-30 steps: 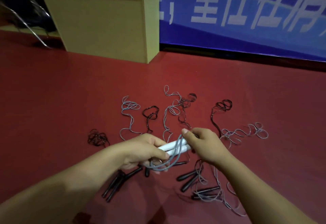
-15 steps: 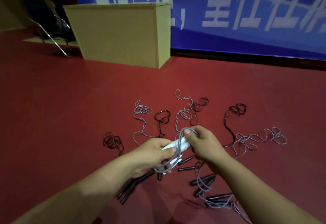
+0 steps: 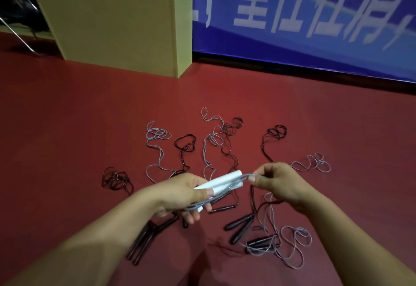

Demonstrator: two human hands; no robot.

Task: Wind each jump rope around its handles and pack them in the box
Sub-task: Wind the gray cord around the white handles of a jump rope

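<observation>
Jump ropes (image 3: 227, 150): thin grey and black cords lie in loose squiggles on the floor beyond and beneath the hands, with slim black handles (image 3: 239, 226) below the grip.
Banner (image 3: 315, 15): blue, glossy, with large white Chinese characters, too cut off and blurred to read.
Box (image 3: 117, 22): tan cardboard, rectangular, plain-sided, far beyond the grip to the left.
Floor (image 3: 67, 117): smooth, dark red.
Left hand (image 3: 180, 193): curled round two white cylindrical handles (image 3: 221, 182) held side by side.
Right hand (image 3: 279, 182): pinches a grey cord (image 3: 246, 176) just off the handles' far end.
</observation>
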